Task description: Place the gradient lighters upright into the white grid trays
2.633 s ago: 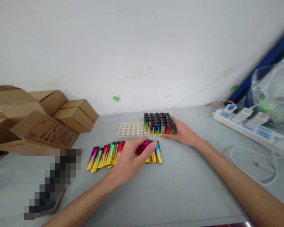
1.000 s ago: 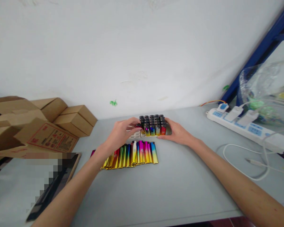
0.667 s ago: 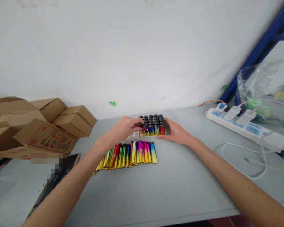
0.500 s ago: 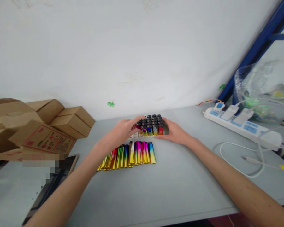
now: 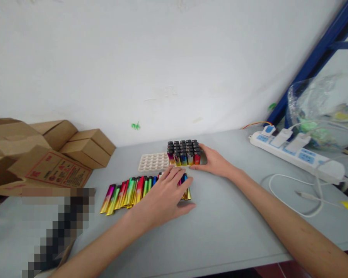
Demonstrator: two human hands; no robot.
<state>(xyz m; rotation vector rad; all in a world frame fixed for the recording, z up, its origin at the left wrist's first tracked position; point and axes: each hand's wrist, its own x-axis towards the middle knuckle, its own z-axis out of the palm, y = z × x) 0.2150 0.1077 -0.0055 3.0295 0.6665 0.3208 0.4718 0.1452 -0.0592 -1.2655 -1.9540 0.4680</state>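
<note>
On the grey table (image 5: 220,220), the lying lighters (image 5: 139,189) fade from purple, green or red into gold; the standing lighters (image 5: 183,150) are black-topped — purple, blue, silver and red below. The tray (image 5: 153,162) is off-white, patterned with round hollows. A brown box (image 5: 53,166) by the left edge bears red print; the power strip (image 5: 294,159) near the right edge is white with pale-blue sockets.

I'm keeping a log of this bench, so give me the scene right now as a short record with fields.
Left hand: above the lying lighters, fingers spread; contact unclear
Right hand: curved around the right end of the standing lighters
Standing lighters: upright in rows, black tops up
Lying lighters: side by side on the table, mixed colors
White tray: left of the standing lighters
Far left: cardboard boxes
Far right: power strip with plugs
</note>
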